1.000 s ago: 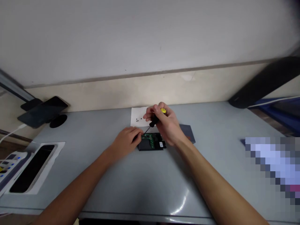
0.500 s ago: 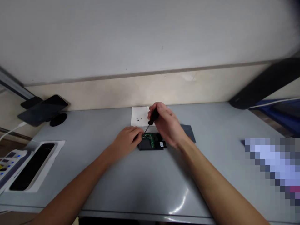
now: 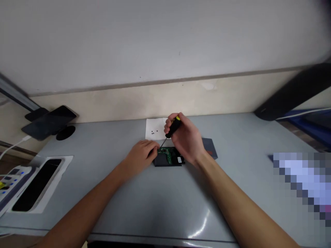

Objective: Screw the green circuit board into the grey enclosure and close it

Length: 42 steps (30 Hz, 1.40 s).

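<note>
Right hand (image 3: 186, 141) pinches a screwdriver (image 3: 172, 128), tip on a circuit board (image 3: 168, 156); left hand (image 3: 141, 155), grip closed, steadies its edge on the tabletop (image 3: 155, 199).

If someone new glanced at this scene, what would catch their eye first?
Mid-table, the right hand grips a black screwdriver with a yellow cap, its tip down on a small black device with a green circuit board, which the left hand touches. Behind them, tiny dark screws lie on white paper.
</note>
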Available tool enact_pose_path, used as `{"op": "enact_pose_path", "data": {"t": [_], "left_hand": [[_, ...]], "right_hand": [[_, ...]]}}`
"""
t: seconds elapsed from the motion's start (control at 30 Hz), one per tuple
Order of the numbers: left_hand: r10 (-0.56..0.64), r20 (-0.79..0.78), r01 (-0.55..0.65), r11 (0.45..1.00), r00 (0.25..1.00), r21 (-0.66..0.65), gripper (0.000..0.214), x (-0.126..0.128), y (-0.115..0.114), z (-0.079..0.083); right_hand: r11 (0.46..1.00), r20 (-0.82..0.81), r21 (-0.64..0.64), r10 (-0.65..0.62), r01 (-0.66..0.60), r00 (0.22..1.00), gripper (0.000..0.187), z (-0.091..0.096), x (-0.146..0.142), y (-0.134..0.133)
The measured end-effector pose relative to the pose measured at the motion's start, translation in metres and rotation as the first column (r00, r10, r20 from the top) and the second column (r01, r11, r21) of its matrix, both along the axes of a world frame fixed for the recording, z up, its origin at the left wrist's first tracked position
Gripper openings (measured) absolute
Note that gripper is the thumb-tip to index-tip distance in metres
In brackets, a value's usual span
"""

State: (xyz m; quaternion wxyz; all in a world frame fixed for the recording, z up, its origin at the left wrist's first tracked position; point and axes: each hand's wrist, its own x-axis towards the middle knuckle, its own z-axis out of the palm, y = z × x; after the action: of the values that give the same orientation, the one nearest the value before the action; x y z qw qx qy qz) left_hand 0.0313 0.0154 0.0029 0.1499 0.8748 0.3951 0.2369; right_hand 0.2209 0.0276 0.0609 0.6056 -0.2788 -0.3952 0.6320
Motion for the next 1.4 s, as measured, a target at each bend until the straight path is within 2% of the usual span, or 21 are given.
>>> {"op": "enact_pose_path", "data": {"t": [0.1,0.23,0.37,0.5,0.63,0.93,1.17,1.27,1.4], "left_hand": [[0.004,0.001,-0.004,1.000,1.000,0.001,0.020,0.000,0.001,-0.001],[0.001,-0.009,-0.001,1.000,1.000,-0.012,0.019,0.000,0.000,0.000],[0.000,-0.011,0.000,1.000,1.000,-0.028,0.019,0.000,-0.001,0.003],[0.002,-0.006,-0.002,1.000,1.000,-0.017,0.019,0.000,-0.001,0.002],[0.003,-0.007,-0.003,1.000,1.000,-0.008,0.019,0.000,0.000,0.000],[-0.004,-0.026,0.004,1.000,1.000,-0.027,0.020,-0.001,0.001,-0.001],[0.010,-0.020,-0.011,0.999,1.000,-0.033,0.020,0.000,-0.001,0.001],[0.011,-0.021,-0.012,1.000,1.000,-0.028,0.021,0.000,0.000,0.000],[0.013,-0.019,-0.013,1.000,1.000,-0.022,0.020,0.000,0.001,-0.002]], "right_hand": [[1.000,0.003,0.010,-0.016,0.016,1.000,0.028,0.001,-0.001,-0.003],[0.999,-0.004,0.027,-0.032,0.033,0.999,0.036,0.001,-0.004,-0.004],[0.996,0.021,0.061,-0.068,0.066,0.997,0.035,0.001,-0.006,-0.002],[0.999,0.019,0.048,-0.005,0.004,1.000,0.035,0.003,-0.003,-0.003],[0.999,0.054,0.046,0.012,-0.014,0.998,0.024,0.003,0.001,-0.004],[0.993,0.013,0.096,-0.076,0.074,0.997,0.044,-0.004,-0.005,-0.001],[0.998,0.029,0.023,0.050,-0.050,0.998,0.037,0.001,0.002,0.001],[0.998,0.074,0.038,0.051,-0.054,0.996,0.029,0.001,0.004,-0.002],[0.997,0.075,0.063,0.034,-0.039,0.997,0.032,-0.001,0.001,-0.004]]}}
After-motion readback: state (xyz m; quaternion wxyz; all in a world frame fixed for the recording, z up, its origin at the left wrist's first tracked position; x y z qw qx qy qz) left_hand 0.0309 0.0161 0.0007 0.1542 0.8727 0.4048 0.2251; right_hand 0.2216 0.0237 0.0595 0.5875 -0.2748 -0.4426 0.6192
